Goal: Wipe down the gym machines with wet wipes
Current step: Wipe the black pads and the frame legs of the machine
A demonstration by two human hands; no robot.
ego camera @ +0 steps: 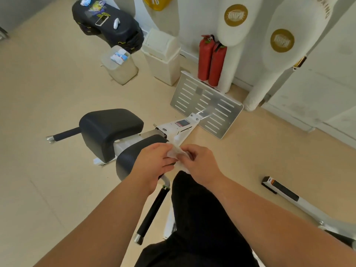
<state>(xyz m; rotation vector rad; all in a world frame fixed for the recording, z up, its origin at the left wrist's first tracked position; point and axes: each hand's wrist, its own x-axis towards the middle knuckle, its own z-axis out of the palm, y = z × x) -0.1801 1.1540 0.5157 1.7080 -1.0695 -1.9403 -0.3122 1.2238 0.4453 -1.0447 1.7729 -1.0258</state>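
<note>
A white wet wipe (176, 153) is held between both hands above the gym machine. My left hand (154, 162) pinches its left side and my right hand (200, 162) pinches its right side. Below them sits the machine's black seat pad (129, 160), with a second black pad (109, 130) to the left. A black-gripped handle (152, 211) slopes down toward me. The white frame (179, 128) runs out to a slotted metal footplate (208, 105).
A white lidded bin (163, 56), a clear plastic box with packets (120, 64) and two red fire extinguishers (212, 60) stand by the wall. White punching bags (275, 60) hang at the right. A black stack with a phone (107, 22) is far left. Another handle (281, 189) lies right.
</note>
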